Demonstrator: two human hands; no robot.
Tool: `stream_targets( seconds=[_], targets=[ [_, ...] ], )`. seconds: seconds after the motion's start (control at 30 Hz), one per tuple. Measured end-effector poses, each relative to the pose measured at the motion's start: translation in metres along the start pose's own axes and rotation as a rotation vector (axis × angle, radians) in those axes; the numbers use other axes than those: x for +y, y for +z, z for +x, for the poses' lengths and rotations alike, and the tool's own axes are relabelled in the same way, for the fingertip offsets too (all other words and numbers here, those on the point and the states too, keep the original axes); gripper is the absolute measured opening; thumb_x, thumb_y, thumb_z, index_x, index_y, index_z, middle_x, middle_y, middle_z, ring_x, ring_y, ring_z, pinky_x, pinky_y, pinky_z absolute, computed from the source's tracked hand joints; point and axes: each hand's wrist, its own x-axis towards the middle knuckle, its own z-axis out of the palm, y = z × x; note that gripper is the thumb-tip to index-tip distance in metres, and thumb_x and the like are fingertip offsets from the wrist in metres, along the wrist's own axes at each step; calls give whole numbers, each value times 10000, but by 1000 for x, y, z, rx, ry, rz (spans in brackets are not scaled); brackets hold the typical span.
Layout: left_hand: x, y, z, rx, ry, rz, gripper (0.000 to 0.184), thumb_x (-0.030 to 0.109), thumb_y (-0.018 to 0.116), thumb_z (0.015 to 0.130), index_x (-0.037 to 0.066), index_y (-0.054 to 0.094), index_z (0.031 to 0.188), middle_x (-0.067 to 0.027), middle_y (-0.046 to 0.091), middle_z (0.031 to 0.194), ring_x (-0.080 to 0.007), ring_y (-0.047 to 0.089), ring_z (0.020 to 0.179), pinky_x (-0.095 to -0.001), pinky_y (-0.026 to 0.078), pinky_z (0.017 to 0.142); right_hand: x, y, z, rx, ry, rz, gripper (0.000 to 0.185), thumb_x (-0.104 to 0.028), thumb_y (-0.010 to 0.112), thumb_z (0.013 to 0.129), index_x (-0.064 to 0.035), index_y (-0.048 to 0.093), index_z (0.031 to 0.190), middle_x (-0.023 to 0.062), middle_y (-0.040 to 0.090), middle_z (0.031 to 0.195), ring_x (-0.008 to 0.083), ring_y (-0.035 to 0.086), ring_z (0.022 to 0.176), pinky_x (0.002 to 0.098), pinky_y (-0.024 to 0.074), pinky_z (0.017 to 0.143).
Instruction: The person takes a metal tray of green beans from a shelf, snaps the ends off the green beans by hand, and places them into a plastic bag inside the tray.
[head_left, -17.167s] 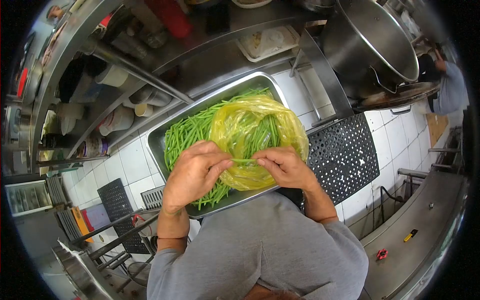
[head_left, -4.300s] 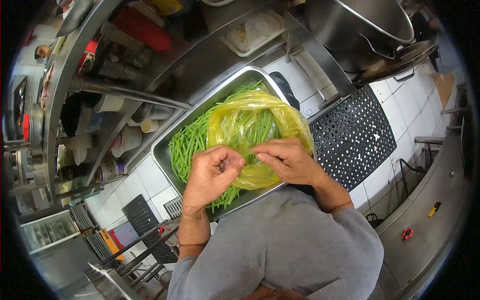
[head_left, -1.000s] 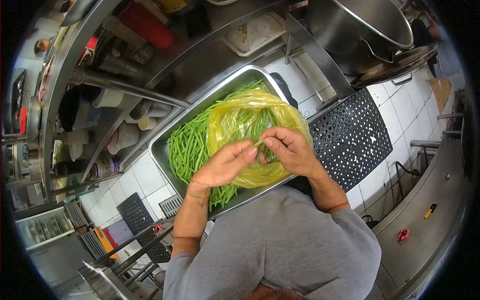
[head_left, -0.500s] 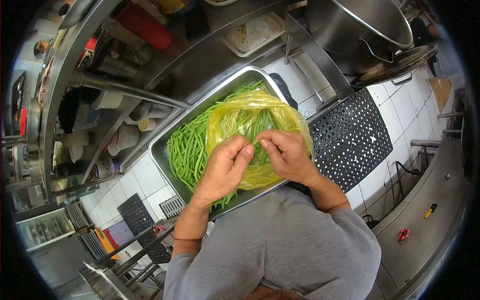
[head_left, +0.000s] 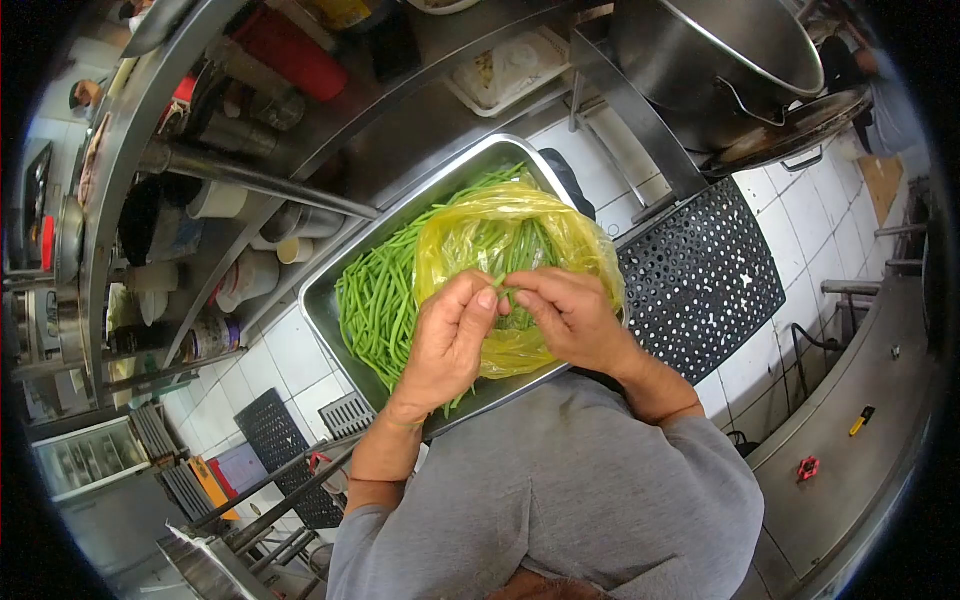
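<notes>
Cut green beans (head_left: 378, 305) fill the left part of a deep steel tray (head_left: 318, 312). On the tray's right part sits an open yellow plastic bag (head_left: 440, 250) with more beans (head_left: 525, 245) inside. My left hand (head_left: 449, 335) and my right hand (head_left: 575, 318) meet over the near side of the bag's mouth. Both are closed in a pinch, fingertips nearly touching, on a small piece of green bean (head_left: 503, 290) between them. The fingers cover most of that piece.
A large steel pot (head_left: 715, 75) stands at the upper right beside a black perforated mat (head_left: 705, 280). Shelves with containers (head_left: 245, 275) run along the left. On the right counter (head_left: 840, 440) lie a yellow cutter (head_left: 861, 421) and a red knob (head_left: 808, 468). Another person's sleeve (head_left: 893, 125) shows far right.
Compared with a second ago, my left hand has turned more upright, its fingertips slightly further left. My right hand has lowered a little. Both still pinch a bean. The tray and bag have stayed in place.
</notes>
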Motion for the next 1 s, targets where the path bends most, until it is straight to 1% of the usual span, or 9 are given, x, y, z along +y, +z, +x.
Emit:
stream_targets(
  seconds=[0.17, 0.23, 0.47, 0.57, 0.63, 0.67, 0.73, 0.83, 1.0],
  targets=[
    [13, 4, 1, 35, -113, -88, 236, 221, 489, 1035, 11, 564, 958, -4, 576, 832, -44, 433, 628, -193, 366, 558, 0, 1, 2, 7, -68, -145, 137, -8, 610, 892, 20, 614, 1027, 176, 646, 831, 333, 664, 745, 380, 527, 638],
    [10, 0, 3, 67, -169, 7, 223, 209, 546, 1014, 1, 600, 953, 8, 595, 778, -40, 459, 606, -194, 376, 532, 3, 1, 3, 58, -112, -187, 135, 31, 628, 858, 19, 621, 993, 142, 624, 764, 269, 634, 640, 349, 491, 568],
    [7, -8, 2, -90, -120, 272, 227, 188, 601, 984, -5, 642, 874, 5, 614, 739, -43, 513, 603, -199, 410, 536, 5, -3, 0, -4, -99, -190, 129, -27, 627, 875, 24, 617, 992, 171, 642, 792, 332, 655, 682, 385, 516, 588],
    [14, -9, -2, -159, -328, 50, 217, 178, 596, 985, -2, 648, 874, -4, 605, 726, -55, 522, 593, -205, 422, 540, 13, -8, -2, 105, -105, -65, 103, -51, 594, 910, 19, 626, 979, 110, 617, 695, 219, 611, 569, 303, 464, 514],
    [14, -8, -4, -115, -258, -221, 214, 178, 605, 979, -4, 653, 877, -23, 623, 771, -73, 551, 635, -204, 438, 584, 13, -25, -2, 181, 425, 627, 126, -73, 551, 949, 6, 634, 1004, 21, 546, 620, 90, 490, 502, 221, 363, 455],
    [10, -8, -1, -114, -259, -220, 214, 178, 605, 979, -4, 653, 877, -23, 623, 771, -73, 551, 635, -204, 438, 584, 11, -28, 1, 215, 415, 775, 166, -122, 497, 986, -8, 615, 957, -17, 481, 637, 29, 352, 488, 190, 282, 429],
    [-2, -7, 7, 123, 96, -129, 199, 177, 617, 969, -9, 662, 913, -42, 646, 835, -93, 584, 701, -205, 458, 645, 14, -31, 3, 188, 407, 897, 179, -140, 485, 988, -10, 594, 929, 0, 482, 655, 36, 327, 475, 198, 275, 418],
    [3, -16, 3, 220, -132, -489, 197, 165, 660, 943, -21, 681, 1006, -35, 670, 897, -89, 597, 802, -213, 488, 756, 15, -29, 4, 135, 424, 1113, 219, -174, 449, 990, -20, 539, 863, 42, 496, 720, 47, 277, 458, 206, 264, 407],
    [-2, -21, 4, 276, -119, -553, 170, 137, 665, 935, -16, 673, 1008, -79, 674, 957, -134, 629, 808, -282, 551, 739, 26, -13, -6, -86, 616, 1246, 196, -143, 462, 973, 4, 589, 944, 42, 516, 744, 53, 308, 477, 209, 281, 424]
  ],
)
